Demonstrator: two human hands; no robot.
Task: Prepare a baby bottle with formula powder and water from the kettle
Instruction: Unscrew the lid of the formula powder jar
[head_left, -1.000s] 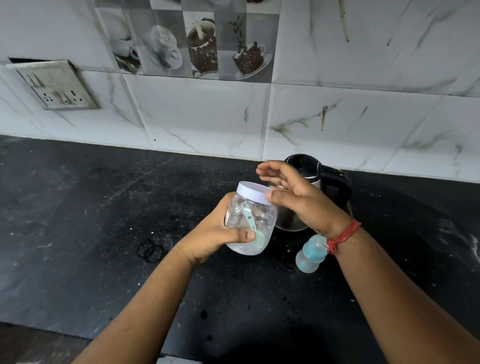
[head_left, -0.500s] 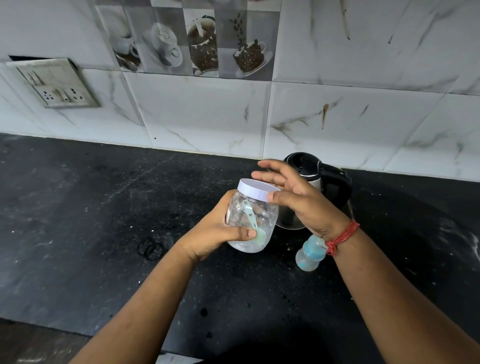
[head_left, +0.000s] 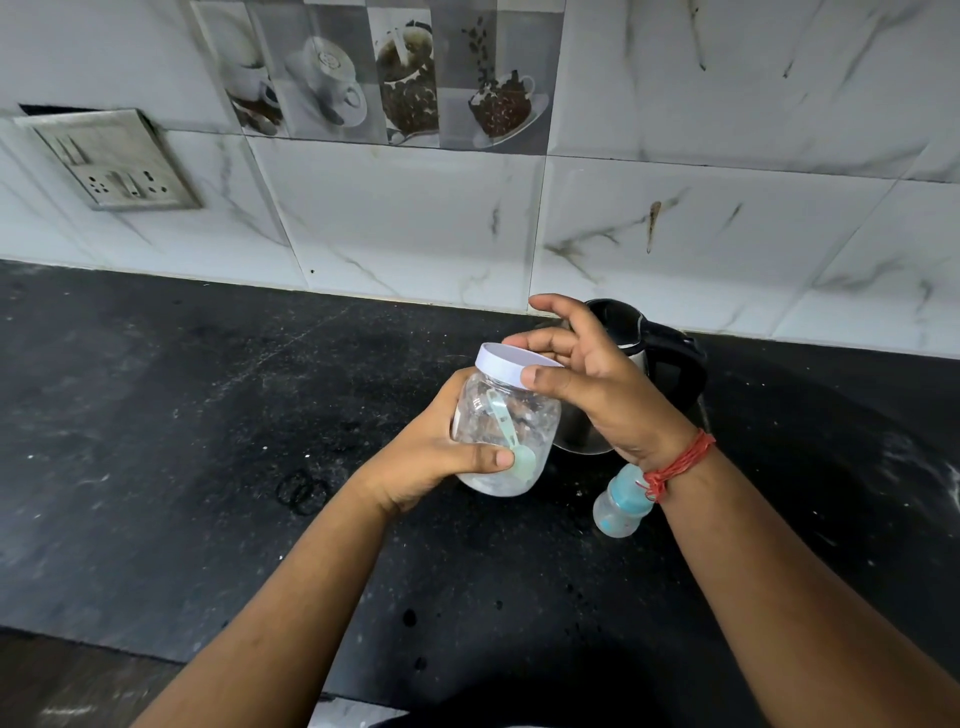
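My left hand (head_left: 441, 457) grips a clear plastic formula jar (head_left: 530, 421), held tilted above the counter. A pale green scoop (head_left: 514, 447) and a little white powder lie inside it. My right hand (head_left: 597, 384) rests its thumb and fingers on the jar's white lid (head_left: 511, 364). Behind the hands stands a steel kettle (head_left: 644, 353) with a black handle, its lid open. A small baby bottle (head_left: 621, 501) with a blue collar stands on the counter, partly hidden by my right wrist.
The black stone counter (head_left: 208, 441) stretches left and right, dusted with white specks. A tiled wall (head_left: 415, 223) rises close behind the kettle. A switch and socket plate (head_left: 111, 166) sits on the wall at the far left. The counter's front edge runs near the bottom left.
The jar stays in my left hand, tilted slightly more. My right hand's fingers have shifted around the lid's rim, thumb now pressed on its front edge.
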